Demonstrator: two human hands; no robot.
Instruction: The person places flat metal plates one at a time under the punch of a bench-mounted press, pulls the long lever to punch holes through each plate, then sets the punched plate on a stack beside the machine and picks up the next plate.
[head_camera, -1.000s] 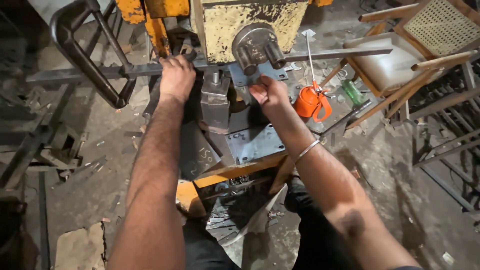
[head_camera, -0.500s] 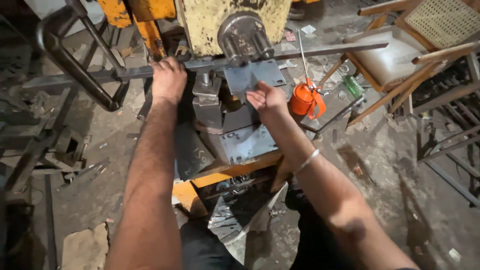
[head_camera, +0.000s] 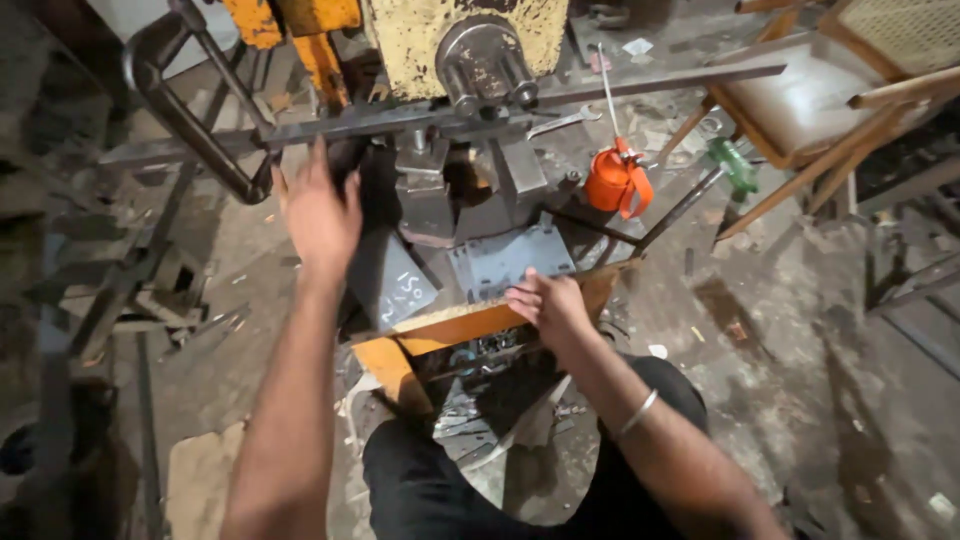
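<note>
Head view, looking down on a worn yellow press machine (head_camera: 440, 35) at upper centre of the frame.

Left hand (head_camera: 320, 215): left of centre, fingers spread and loose, grasping nothing. It sits just below the long flat steel bar (head_camera: 330, 122), which runs across the upper frame from the left edge, under the press head, and out toward the upper right. Fingertips close to the bar; cannot tell whether they touch it.

Right hand (head_camera: 545, 300): centre of frame, fingers curled down onto the front edge of the grey steel base plate (head_camera: 510, 260) and the orange frame edge (head_camera: 470, 325) below it. It rests there rather than clenching; no object held in it. Metal bangle (head_camera: 637, 412) on that wrist.

Press details: round grey spindle housing (head_camera: 480, 55) on the yellow body; a dark tool block (head_camera: 425, 185) directly under the bar.

Surroundings:
- Curved black steel handle (head_camera: 185, 120), upper left, crossing the bar.
- Orange oil can (head_camera: 615, 180) with a long thin spout, right of the press, on the floor.
- Green bottle (head_camera: 735, 165) lying further right.
- Wooden chair frames (head_camera: 800, 110), upper right.
- Spanner (head_camera: 560, 122) lying just below the bar, right of the spindle.
- Metal scrap pieces (head_camera: 480, 410) below the orange frame, between the person's knees.
- Dirty concrete floor (head_camera: 780, 330), lower right.
</note>
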